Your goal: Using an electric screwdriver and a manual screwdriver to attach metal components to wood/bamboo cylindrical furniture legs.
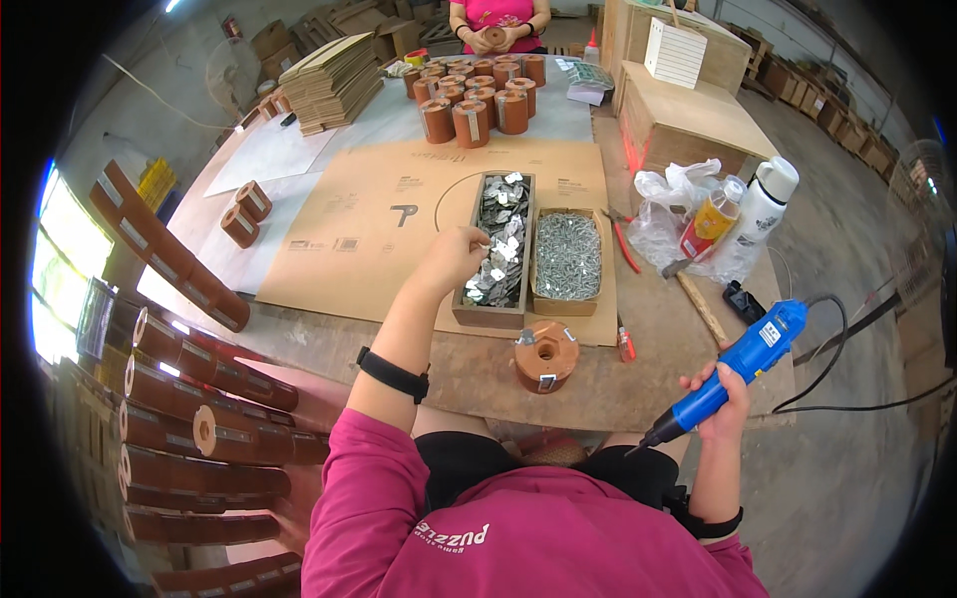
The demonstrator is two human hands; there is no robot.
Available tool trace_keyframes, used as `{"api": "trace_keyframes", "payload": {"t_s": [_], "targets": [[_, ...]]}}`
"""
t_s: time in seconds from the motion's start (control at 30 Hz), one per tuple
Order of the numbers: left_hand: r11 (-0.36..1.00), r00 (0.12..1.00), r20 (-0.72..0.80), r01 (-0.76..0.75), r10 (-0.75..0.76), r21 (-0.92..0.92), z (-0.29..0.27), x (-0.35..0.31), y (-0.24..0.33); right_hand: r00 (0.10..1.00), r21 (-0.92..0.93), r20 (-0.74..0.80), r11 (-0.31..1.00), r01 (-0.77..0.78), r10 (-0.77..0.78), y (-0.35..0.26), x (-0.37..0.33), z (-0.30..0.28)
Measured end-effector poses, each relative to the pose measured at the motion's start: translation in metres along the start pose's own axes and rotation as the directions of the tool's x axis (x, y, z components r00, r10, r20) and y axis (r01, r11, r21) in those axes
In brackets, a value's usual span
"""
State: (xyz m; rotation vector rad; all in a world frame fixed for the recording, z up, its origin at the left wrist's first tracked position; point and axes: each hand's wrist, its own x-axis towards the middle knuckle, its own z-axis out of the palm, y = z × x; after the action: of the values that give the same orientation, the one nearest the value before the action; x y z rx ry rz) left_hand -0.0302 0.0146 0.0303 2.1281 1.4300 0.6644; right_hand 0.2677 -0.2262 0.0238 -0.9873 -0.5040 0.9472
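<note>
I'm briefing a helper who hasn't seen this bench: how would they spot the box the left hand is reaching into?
On the brown cardboard sheet covering the table, two open boxes sit side by side. The left hand reaches into the longer wooden box on the left, filled with flat shiny metal plates; its squarer neighbour holds fine screws.

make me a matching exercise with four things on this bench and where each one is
Things:
1 blue electric screwdriver
2 box of metal plates
3 box of screws
4 round brown spool

Places:
A at the bench's near edge
B under the left hand
C in the right hand
D just right of the plates

Pairs: 1-C, 2-B, 3-D, 4-A
</note>
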Motion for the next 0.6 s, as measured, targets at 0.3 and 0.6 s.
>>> {"api": "trace_keyframes", "payload": {"t_s": [0.3, 0.6], "targets": [[0.991, 0.971, 0.235, -0.077, 0.048, 0.114, 0.022, -0.004, 0.001, 0.981, 0.03, -0.147, 0.992, -0.122, 0.125, 0.018, 0.008, -0.015], [0.982, 0.987, 0.097, -0.139, 0.127, 0.126, 0.028, -0.004, -0.021, 0.97, 0.044, -0.179, 0.986, -0.162, 0.168, 0.029, 0.012, -0.026]]}}
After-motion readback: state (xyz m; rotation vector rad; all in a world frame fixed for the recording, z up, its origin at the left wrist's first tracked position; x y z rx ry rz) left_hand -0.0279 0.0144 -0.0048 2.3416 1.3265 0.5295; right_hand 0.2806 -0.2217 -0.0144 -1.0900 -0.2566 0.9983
